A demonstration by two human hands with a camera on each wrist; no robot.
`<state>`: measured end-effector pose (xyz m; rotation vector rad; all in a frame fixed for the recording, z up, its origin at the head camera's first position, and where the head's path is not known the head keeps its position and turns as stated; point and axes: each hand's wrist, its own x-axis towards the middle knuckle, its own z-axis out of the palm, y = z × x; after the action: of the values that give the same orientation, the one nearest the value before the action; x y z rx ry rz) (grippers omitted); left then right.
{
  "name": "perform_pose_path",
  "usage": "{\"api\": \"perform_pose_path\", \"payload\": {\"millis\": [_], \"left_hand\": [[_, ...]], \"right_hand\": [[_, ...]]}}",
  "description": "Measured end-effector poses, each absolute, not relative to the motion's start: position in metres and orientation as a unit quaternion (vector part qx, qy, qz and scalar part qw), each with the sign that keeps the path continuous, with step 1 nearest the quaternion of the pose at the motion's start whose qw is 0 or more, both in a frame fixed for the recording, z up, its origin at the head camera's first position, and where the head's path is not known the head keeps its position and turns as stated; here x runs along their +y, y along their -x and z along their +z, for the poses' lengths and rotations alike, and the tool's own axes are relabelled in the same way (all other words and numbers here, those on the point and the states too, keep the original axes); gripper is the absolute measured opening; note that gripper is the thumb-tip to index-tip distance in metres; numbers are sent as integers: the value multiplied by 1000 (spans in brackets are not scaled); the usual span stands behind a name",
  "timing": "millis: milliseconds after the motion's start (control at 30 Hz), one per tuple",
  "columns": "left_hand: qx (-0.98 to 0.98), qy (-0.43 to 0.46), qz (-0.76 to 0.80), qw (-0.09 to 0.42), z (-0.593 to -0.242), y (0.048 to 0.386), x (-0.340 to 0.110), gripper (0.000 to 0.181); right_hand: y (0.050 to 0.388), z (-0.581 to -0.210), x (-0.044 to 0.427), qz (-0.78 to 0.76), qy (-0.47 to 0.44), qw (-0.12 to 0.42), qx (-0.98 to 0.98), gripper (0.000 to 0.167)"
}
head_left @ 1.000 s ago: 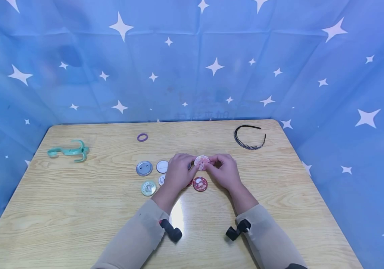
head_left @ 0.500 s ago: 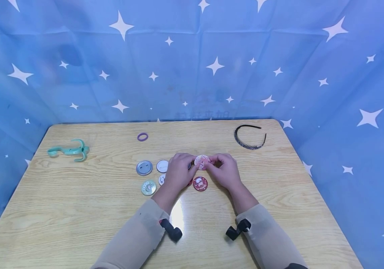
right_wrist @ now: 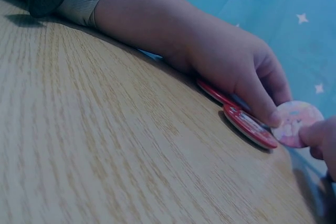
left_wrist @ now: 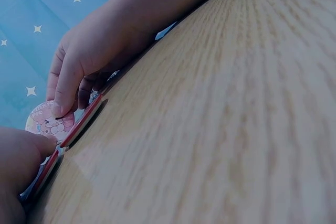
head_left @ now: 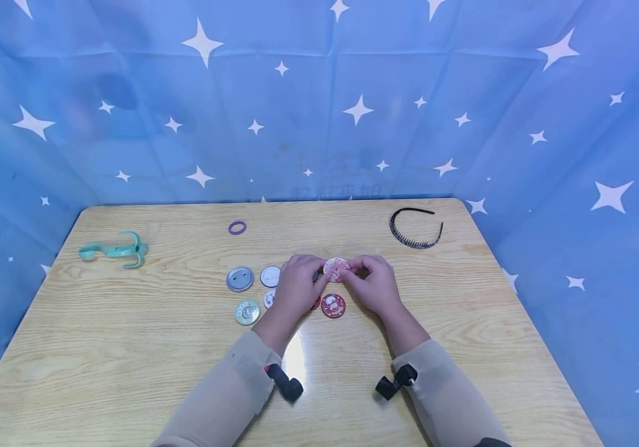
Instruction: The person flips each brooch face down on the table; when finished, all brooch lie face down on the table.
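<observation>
A round pink pin badge (head_left: 336, 270) is raised on edge, its printed face toward me. My left hand (head_left: 295, 287) pinches its left side, thumb in front. The right hand (head_left: 375, 285) pinches the opposite side; in the left wrist view the thumb (left_wrist: 65, 94) of that hand lies on the print. Just below the pink badge, a red badge (head_left: 333, 305) lies face up on the table. Another red badge (right_wrist: 212, 92) beside it is mostly covered by my left hand in the head view. The right wrist view shows both red ones lying edge to edge.
Left of my hands lie a silver badge back (head_left: 240, 279), a white badge (head_left: 270, 277), a pale green badge (head_left: 247, 312) and a partly hidden white one. Farther out are a purple ring band (head_left: 237, 228), a teal clip-like holder (head_left: 115, 250) and a black toothed headband (head_left: 415, 242).
</observation>
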<state>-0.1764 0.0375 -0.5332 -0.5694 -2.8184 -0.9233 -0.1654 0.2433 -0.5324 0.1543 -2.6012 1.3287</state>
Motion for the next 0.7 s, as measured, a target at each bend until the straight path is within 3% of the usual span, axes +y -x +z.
{"api": "perform_pose_path", "payload": {"millis": [700], "left_hand": [[-929,191,-311,68,-535,177,38,29]], "right_hand": [[165,-531,243,461,-47,110,-879,14]]}}
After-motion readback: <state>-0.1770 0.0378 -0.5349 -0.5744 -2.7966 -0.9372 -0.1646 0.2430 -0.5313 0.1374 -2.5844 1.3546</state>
